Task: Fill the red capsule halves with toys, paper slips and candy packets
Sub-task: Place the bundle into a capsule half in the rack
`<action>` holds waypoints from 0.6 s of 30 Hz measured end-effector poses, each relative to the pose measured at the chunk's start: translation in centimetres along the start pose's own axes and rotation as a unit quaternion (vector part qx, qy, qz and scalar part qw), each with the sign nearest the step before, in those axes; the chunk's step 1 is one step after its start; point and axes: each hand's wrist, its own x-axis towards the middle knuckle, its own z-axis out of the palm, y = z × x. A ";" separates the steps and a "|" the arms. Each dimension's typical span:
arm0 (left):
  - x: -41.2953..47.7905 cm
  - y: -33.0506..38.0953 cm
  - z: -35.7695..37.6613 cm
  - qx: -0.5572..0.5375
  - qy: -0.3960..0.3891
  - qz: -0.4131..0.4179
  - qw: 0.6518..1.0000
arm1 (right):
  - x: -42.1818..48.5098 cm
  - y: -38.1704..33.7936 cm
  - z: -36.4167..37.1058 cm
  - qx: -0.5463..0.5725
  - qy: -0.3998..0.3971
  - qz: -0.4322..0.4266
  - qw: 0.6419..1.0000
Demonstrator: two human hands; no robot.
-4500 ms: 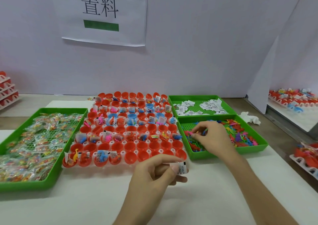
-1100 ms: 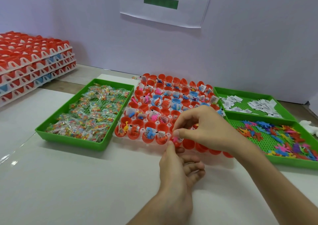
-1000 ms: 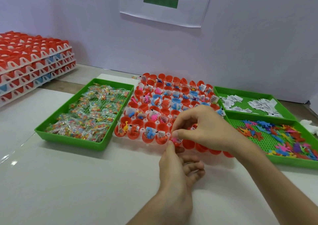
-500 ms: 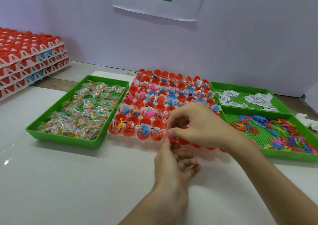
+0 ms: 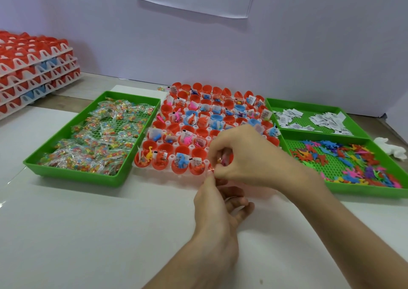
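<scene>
The red capsule halves [image 5: 200, 132] sit in rows in a white holder [image 5: 171, 156] at the middle of the white table [image 5: 88, 233]; many already hold slips, toys or packets, and a few blue halves are mixed in. At the front row the right hand [image 5: 249, 156] arches over one half with thumb and forefinger pinched together on a small pink piece [image 5: 224, 160]. The left hand [image 5: 218, 202] reaches up from below to the same spot, its other fingers loosely curled; whether it grips anything I cannot tell. To the left, just beside the holder, a green tray [image 5: 72, 173] holds candy packets [image 5: 99, 138]. To the right, a far green tray [image 5: 309, 105] carries paper slips [image 5: 324, 119] and a near one [image 5: 364, 192] carries coloured toys [image 5: 344, 160]. The right hand and forearm hide the right end of the front rows, and the half being filled is almost wholly covered. Stacked holders [image 5: 33, 72] of capsules are cut off at the left edge, a wall sheet [image 5: 194, 3] at the top. Some seconds ago the right hand was in the toy tray and the left held a slip; half a second ago both hands were already at this spot.
</scene>
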 end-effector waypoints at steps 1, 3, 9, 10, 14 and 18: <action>0.0 0.0 0.0 0.001 -0.001 0.001 1.000 | 0.0 -0.1 0.1 -0.007 0.001 -0.003 1.000; 0.1 0.0 0.0 -0.002 -0.003 -0.001 1.000 | 0.1 -0.2 0.2 -0.020 -0.004 -0.009 1.000; 0.2 0.1 0.0 -0.022 -0.009 -0.009 1.000 | -0.2 0.5 0.2 -0.019 0.000 -0.027 0.999; 0.3 0.1 0.0 -0.025 -0.009 -0.011 1.000 | -0.3 0.7 0.1 -0.001 0.007 -0.026 1.000; 0.3 0.1 0.0 -0.032 -0.010 -0.013 0.999 | -0.6 1.2 -0.5 0.048 0.009 -0.016 0.999; 0.3 0.1 0.0 -0.031 -0.009 -0.015 0.999 | -0.7 1.2 -0.9 0.065 0.009 -0.015 0.998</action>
